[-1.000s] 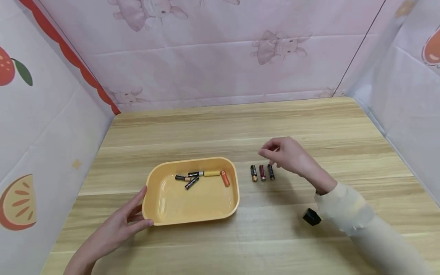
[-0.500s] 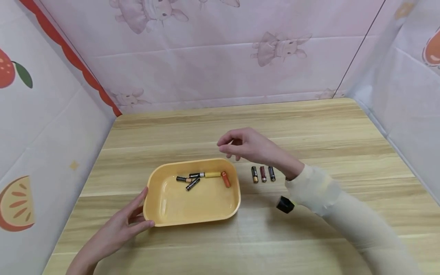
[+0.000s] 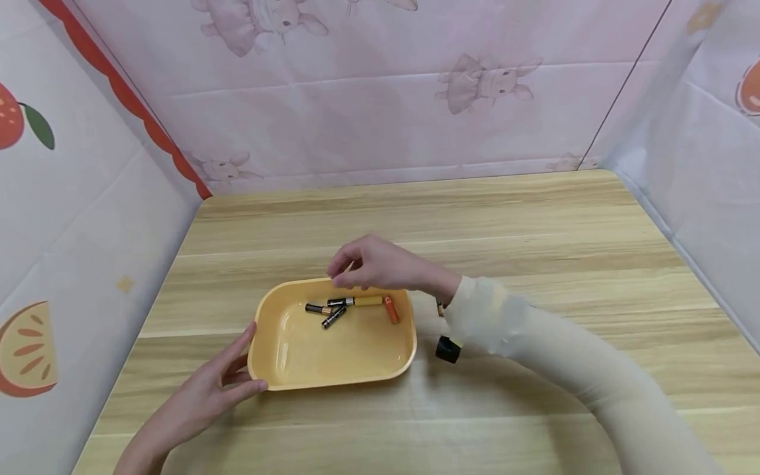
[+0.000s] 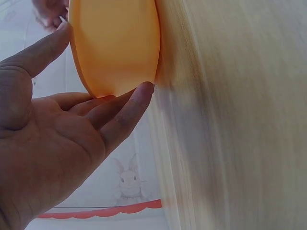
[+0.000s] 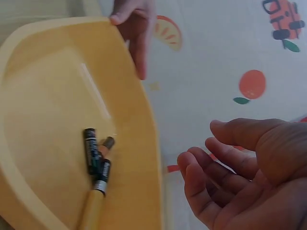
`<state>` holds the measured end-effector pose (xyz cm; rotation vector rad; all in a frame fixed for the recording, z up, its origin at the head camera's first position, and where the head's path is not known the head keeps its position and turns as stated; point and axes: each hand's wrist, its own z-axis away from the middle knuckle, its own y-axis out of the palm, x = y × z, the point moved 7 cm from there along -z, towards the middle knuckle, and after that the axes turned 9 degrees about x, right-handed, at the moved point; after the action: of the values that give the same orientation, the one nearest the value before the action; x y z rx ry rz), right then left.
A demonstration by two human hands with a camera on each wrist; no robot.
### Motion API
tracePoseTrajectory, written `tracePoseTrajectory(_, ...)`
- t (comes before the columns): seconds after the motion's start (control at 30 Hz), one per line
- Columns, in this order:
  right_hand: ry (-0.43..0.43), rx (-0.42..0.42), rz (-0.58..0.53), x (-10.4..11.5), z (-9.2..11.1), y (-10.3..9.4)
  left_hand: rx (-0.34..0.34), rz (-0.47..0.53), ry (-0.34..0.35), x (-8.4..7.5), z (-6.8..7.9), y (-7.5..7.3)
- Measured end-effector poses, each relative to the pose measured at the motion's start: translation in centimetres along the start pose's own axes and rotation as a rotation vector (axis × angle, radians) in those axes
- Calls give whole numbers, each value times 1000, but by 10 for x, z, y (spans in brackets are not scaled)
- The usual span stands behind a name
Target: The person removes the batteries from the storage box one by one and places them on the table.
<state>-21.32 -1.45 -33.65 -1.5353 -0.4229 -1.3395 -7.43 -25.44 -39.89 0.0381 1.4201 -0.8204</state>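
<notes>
My left hand point(image 3: 202, 396) holds the left end of a yellow plastic tub point(image 3: 320, 359), thumb at the near rim and fingers along the outer wall point(image 4: 115, 48). Inside lie several batteries: a black one point(image 3: 334, 318), a black and copper one point(image 3: 317, 309), a black and silver one point(image 3: 338, 302), a yellow one point(image 3: 368, 301) and an orange one point(image 3: 390, 310). Over the tub's far rim hovers my right hand point(image 3: 380, 264), its fingers loosely bent. The right wrist view shows nothing between those fingers point(image 5: 196, 187).
Right of the tub, one battery point(image 3: 441, 308) peeks out on the wooden table point(image 3: 505, 237); my right sleeve point(image 3: 493, 316) hides the others there. A small black block point(image 3: 448, 349) is at that sleeve's underside. Printed cloth walls point(image 3: 356, 132) enclose the table.
My right hand has moved left from above the row of three batteries to the tub's far rim, its sleeve now covering most of that row. The left hand stays on the tub.
</notes>
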Motion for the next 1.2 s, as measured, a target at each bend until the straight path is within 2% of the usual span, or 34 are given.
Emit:
tracePoseTrajectory(0.17, 26, 52, 186, -8, -21, 22, 5, 15, -3, 1, 0, 1)
tracePoseTrajectory(0.3, 75, 77, 275, -16, -31, 37, 4, 15, 8, 1, 0, 1)
tracePoseTrajectory(0.43, 114, 95, 302, -21, -36, 47, 2, 11, 27, 1, 0, 1)
tracePoseTrajectory(0.63, 123, 121, 354, -28, -38, 57, -1, 11, 43, 0, 1, 1)
tracePoseTrajectory(0.83, 168, 122, 392, -34, -38, 62, -6, 4, 30, 1, 2, 2)
tracePoseTrajectory(1.2, 204, 171, 536, -41, -37, 74, -13, -13, -13, 2, 2, 0)
